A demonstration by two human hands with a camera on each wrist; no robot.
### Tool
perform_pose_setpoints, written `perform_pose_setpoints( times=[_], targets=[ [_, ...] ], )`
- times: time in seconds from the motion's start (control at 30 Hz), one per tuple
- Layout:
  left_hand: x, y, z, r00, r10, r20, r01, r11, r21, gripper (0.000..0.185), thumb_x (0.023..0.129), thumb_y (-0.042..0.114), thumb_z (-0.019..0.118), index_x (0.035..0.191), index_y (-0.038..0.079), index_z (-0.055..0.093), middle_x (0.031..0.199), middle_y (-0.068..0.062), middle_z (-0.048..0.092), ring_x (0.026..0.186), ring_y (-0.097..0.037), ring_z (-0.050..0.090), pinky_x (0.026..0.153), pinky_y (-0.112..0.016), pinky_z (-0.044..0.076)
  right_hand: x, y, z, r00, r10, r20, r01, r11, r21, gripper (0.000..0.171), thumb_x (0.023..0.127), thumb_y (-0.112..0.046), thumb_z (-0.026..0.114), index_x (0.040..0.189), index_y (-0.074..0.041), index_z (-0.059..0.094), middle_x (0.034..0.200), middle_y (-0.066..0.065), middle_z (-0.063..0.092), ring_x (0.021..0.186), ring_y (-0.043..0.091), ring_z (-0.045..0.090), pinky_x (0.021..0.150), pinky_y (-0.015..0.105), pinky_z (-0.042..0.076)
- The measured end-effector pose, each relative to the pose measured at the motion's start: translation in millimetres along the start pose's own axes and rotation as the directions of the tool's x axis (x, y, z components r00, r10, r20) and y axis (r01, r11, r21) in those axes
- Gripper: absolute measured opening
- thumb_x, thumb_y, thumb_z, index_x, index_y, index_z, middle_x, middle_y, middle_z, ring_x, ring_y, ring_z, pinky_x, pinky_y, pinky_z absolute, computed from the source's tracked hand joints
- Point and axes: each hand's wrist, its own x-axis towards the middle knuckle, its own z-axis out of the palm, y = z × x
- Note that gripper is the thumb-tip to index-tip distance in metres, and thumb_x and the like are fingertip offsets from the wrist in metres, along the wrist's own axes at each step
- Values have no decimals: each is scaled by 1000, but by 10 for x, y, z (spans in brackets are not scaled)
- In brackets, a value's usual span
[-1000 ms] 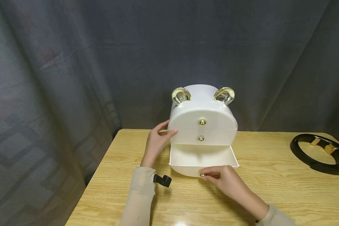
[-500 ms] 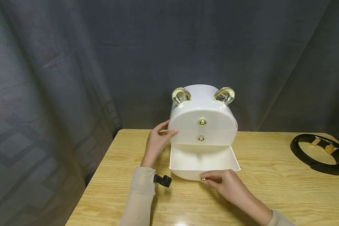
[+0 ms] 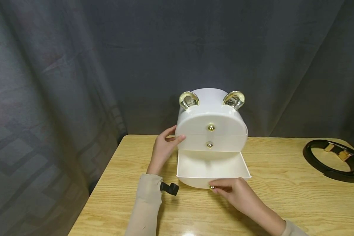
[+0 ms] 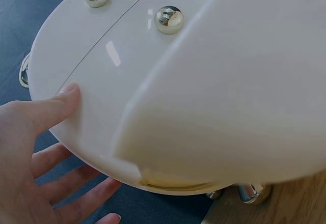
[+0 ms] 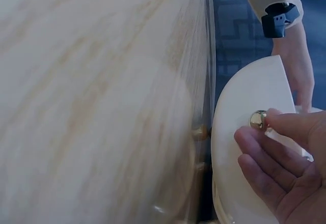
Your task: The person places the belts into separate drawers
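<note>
A white drawer box (image 3: 211, 113) with gold bear ears and gold knobs stands on the table. Its bottom drawer (image 3: 212, 165) is pulled far out, and no contents show inside. My left hand (image 3: 162, 149) holds the box's left side, thumb on the front face and fingers round the edge; the left wrist view shows the thumb (image 4: 63, 102) beside the drawer seam. At the drawer's front, my right hand (image 3: 234, 193) pinches the gold drawer knob (image 5: 258, 119) between thumb and fingers. The two upper drawers are closed.
A coiled black belt (image 3: 314, 160) with a gold buckle lies at the table's right side. Behind the wooden table (image 3: 283, 193) hangs a dark grey curtain (image 3: 212, 46). A black wrist mount (image 3: 169, 188) sticks out from the left sleeve.
The bottom drawer has slid slightly further out toward me, with my right hand on its knob. Over the last half second it has barely moved. My left hand stays in place.
</note>
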Motion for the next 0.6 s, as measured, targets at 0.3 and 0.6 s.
perform_pose_setpoints(
  times=[0.3,0.6],
  targets=[
    [13,0,4,1000,-3,4,3,1000,-3,54,85,33,80,135,21,63,121,-2,65,101,-21,66,82,-37,56,-130,39,-150,998,-30,-55,32,999,27,22,86,-12,76,108,-9,78,102,0,75,87,3,67,69,24,57],
    [14,3,-2,1000,-11,1,11,1000,13,53,85,33,80,134,20,63,121,-3,65,102,-21,66,82,-37,55,-372,102,-411,985,101,-137,-109,993,-50,19,84,-12,79,102,-18,79,98,-8,75,86,2,66,69,25,56]
  ],
)
